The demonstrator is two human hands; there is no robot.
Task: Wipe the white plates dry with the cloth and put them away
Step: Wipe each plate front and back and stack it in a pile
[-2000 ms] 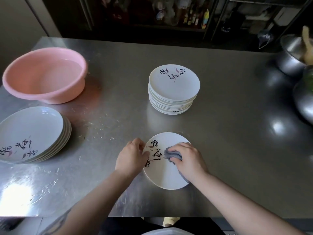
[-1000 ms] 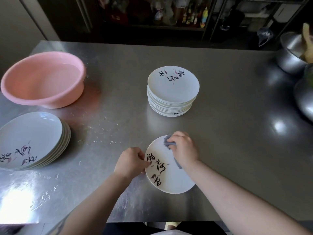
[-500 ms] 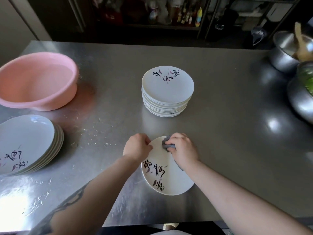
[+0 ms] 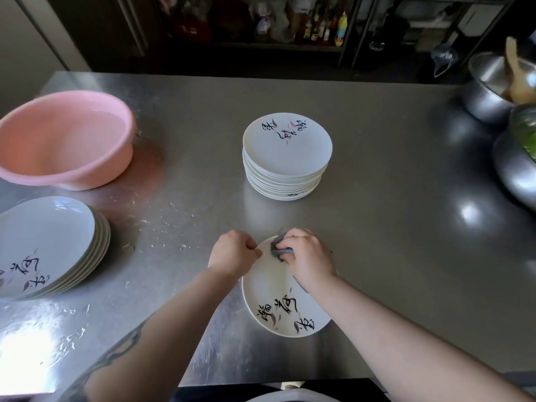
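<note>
A white plate (image 4: pixel 278 303) with black calligraphy lies on the steel table near its front edge. My left hand (image 4: pixel 232 252) pinches the plate's far left rim. My right hand (image 4: pixel 307 258) grips a bunched grey cloth (image 4: pixel 278 250) and presses it on the plate's far part. A tall stack of white plates (image 4: pixel 285 156) stands in the middle of the table. A lower stack of larger white plates (image 4: pixel 49 245) sits at the left edge.
A pink basin (image 4: pixel 63 137) holding water stands at the back left. Steel bowls (image 4: pixel 490 88) crowd the right edge, one with green contents (image 4: pixel 526 132). Water smears and crumbs mark the steel table (image 4: pixel 391 227) on its left half. Dark shelves with bottles lie beyond.
The plate has turned under my hands, bringing the calligraphy round to its near side. My left hand shifted along the rim to the far left; the cloth moved to the far part.
</note>
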